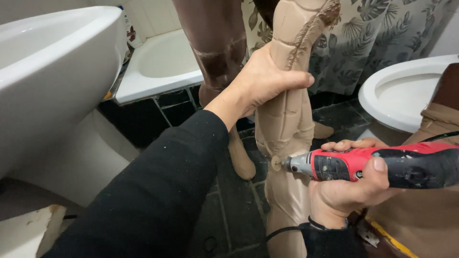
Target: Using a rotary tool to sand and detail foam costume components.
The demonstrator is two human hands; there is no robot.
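both hands closed: left hand [260, 81] grips carved leg [287, 114], right hand [342, 188] rotary tool [373, 165].

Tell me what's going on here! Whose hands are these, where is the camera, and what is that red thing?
The camera sits on a person's head and looks down, so you see that person's own two hands. The left hand, in a black sleeve, grips a tall tan carved figure that looks like a leg, keeping it steady. The right hand holds a red and black rotary tool; its small round tip touches the carved figure about halfway down. Another darker brown leg-shaped piece stands behind. This is a bathroom: a white sink on the left, a white bathtub behind, a white toilet on the right, and dark floor tiles below.
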